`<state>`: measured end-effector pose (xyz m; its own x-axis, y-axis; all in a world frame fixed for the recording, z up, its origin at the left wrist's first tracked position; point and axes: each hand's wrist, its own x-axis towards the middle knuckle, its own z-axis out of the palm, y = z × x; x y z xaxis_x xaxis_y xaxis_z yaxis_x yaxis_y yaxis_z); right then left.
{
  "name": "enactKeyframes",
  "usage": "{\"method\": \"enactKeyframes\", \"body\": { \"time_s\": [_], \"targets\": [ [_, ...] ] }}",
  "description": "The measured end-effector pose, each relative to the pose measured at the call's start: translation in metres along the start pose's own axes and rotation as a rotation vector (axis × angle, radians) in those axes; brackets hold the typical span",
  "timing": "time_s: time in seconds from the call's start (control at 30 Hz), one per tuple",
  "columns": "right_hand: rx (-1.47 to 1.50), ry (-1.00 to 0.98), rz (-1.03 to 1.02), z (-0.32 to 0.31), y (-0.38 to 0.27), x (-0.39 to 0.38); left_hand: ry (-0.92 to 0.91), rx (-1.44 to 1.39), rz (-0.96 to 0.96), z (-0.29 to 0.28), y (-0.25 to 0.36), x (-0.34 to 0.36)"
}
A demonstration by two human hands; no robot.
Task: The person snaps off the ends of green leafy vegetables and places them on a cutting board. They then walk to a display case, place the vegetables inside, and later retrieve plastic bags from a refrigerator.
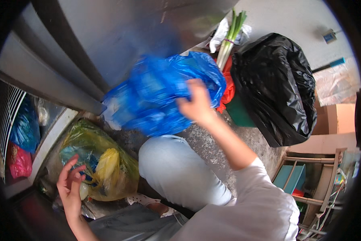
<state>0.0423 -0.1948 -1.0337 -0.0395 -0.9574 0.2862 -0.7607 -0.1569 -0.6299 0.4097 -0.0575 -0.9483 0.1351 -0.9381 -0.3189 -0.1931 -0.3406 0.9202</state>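
My right hand (197,105) reaches forward to a blue plastic bag (160,96). The hand and much of the bag are smeared by motion. Its fingers are bent into the blue plastic, and their tips are hidden. Over on the left, my left hand (71,186) is raised with its fingers apart and holds nothing. Beside it on the floor stands a translucent yellow-green plastic bag (126,176). A knotted yellow bag (108,164) and something blue show in or on it.
A large grey metal door (108,24) stands ahead. Spring onions (230,40) and a red bag (228,86) lie beyond the blue bag. A black bag (275,88) covers a green bin (243,109). Wooden folding chair (309,197) at lower right; wire shelf (7,116) at left.
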Motion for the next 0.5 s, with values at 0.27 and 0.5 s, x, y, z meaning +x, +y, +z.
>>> {"method": "enactKeyframes", "body": {
  "time_s": [0.27,0.5],
  "targets": [
    [-0.335,-0.309,0.387,-0.034,0.223,0.058,-0.019,0.362,0.098,0.015,-0.013,0.013],
    [-0.277,-0.033,-0.058,-0.107,0.091,0.024,-0.034,0.741,0.029,0.03,-0.005,0.002]
  ]
}}
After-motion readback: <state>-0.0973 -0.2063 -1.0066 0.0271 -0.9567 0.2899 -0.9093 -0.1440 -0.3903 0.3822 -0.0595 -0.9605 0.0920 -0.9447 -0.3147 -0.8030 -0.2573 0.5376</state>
